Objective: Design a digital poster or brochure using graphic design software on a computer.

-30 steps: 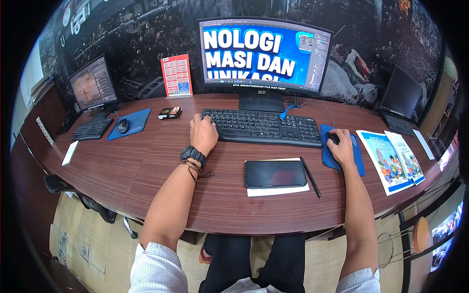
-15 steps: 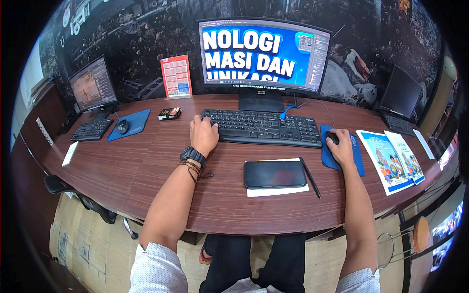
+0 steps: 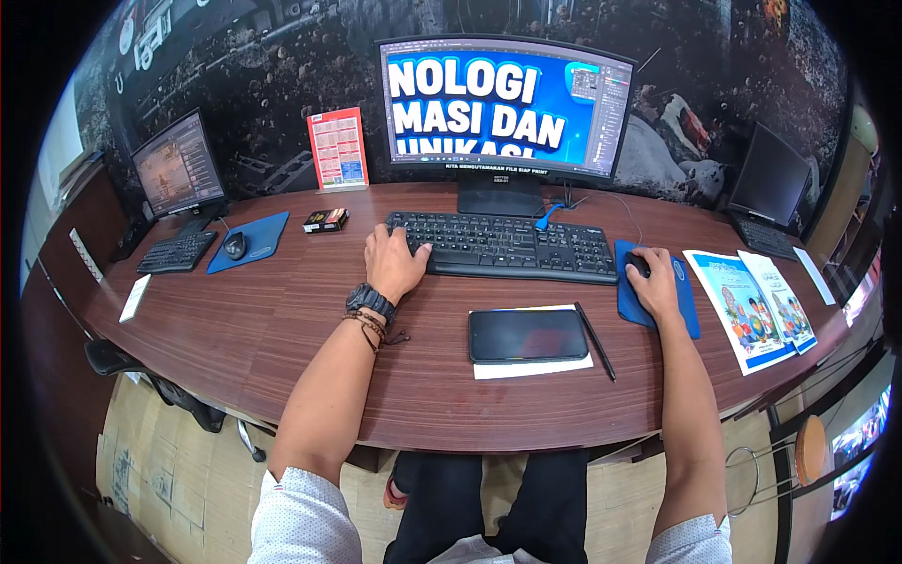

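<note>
My left hand (image 3: 395, 265) rests at the left end of a black keyboard (image 3: 498, 246), fingers apart over its edge keys and the thumb stretched toward the lower row. A dark watch and bracelets circle that wrist. On a blue mouse pad (image 3: 685, 315), my right hand (image 3: 660, 287) curls over a black computer mouse (image 3: 639, 267), which is partly hidden by the fingers. Behind the keyboard, a wide curved monitor (image 3: 489, 108) shows large white lettering on blue inside an editing window. Between my forearms a dark smartphone (image 3: 526, 336) lies on white paper (image 3: 531, 368), beside a black pen (image 3: 596, 340).
Booklets (image 3: 747, 315) with coloured covers lie right of the mouse pad. To the left are a small dark box (image 3: 325, 220), a red-bordered card stand (image 3: 339, 148), a second mouse (image 3: 235, 245), keyboard (image 3: 177, 252) and monitor (image 3: 177, 162). Another dark monitor (image 3: 772, 174) stands far right.
My left thumb has swung right and a little down, away from the fingers, and that hand has shifted slightly. My right hand stays on the mouse, and the monitor's picture looks the same.
</note>
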### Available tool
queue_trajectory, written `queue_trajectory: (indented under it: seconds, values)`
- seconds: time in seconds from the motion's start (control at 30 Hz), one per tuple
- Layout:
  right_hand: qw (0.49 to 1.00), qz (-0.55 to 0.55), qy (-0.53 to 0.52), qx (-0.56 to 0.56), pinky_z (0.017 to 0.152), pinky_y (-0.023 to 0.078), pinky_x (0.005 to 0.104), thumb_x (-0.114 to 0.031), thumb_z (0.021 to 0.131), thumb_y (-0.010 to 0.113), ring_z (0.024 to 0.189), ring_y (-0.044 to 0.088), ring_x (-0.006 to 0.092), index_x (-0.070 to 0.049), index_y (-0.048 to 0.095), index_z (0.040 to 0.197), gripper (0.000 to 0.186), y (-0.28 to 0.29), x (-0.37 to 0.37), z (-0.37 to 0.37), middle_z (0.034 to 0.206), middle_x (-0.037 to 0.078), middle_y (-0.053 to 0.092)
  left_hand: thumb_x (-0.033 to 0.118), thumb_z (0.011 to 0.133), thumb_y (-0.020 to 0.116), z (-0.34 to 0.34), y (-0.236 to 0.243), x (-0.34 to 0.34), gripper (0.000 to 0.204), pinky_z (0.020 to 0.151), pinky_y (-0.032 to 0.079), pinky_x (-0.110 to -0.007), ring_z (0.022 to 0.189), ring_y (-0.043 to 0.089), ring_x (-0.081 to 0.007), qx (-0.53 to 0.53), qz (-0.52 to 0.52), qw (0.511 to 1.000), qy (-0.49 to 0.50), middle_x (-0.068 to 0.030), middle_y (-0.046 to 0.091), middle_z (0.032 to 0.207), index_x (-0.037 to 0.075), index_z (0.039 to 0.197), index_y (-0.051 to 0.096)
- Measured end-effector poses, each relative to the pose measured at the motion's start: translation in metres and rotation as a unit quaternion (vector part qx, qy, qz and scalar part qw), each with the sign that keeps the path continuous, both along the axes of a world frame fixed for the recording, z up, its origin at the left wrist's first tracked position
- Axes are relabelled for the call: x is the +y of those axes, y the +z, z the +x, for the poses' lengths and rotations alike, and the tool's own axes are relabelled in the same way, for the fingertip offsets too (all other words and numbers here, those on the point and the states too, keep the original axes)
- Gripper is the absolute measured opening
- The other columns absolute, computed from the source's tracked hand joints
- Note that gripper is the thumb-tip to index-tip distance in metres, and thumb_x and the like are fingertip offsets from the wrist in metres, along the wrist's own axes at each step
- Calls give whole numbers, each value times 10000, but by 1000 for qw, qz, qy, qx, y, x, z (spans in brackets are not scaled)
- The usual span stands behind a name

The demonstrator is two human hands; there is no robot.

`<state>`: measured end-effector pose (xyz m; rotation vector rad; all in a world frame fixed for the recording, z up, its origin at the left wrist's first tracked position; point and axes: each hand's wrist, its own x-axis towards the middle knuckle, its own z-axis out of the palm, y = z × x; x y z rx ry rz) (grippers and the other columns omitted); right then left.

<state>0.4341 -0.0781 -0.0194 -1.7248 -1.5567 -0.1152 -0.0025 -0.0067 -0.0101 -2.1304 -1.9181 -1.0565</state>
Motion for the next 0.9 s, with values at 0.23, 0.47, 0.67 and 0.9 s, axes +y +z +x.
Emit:
queue_trajectory:
  seconds: [0.23, 0.47, 0.67, 0.9]
  values:
    - [1000, 1, -2, 2, 990, 475, 433, -218, 831, 694, 1144, 578, 374, -77, 681, 1148, 347, -1, 2, 1, 1234, 181, 550, 413, 839, 740, 0, -3, 3, 628, 1061, 395, -497, 1229, 471, -441, 18, -31, 999, 15, -276, 500, 1318, -40, 1256, 619]
    - [1000, 11, -1, -4, 973, 486, 436, -205, 813, 692, 1127, 587, 374, -76, 687, 1110, 323, -2, 1, 2, 1212, 180, 562, 408, 839, 738, 4, -1, -2, 610, 1050, 398, -505, 1226, 466, -432, 39, -25, 999, 29, -271, 504, 1300, -31, 1247, 629]
    - [1000, 18, 1, -10, 965, 489, 436, -202, 813, 682, 1116, 592, 379, -78, 682, 1113, 324, -3, 1, 2, 1207, 183, 564, 355, 845, 741, 7, 4, -5, 569, 1006, 447, -493, 1191, 480, -429, 41, -18, 999, 11, -268, 505, 1267, -53, 1225, 630]
    - [1000, 3, 4, -16, 969, 487, 438, -208, 820, 678, 1130, 587, 383, -83, 669, 1149, 352, -1, 0, 1, 1228, 183, 558, 357, 841, 746, 6, 5, -5, 595, 1008, 451, -503, 1183, 488, -440, 23, -40, 999, 17, -285, 486, 1302, -64, 1242, 617]
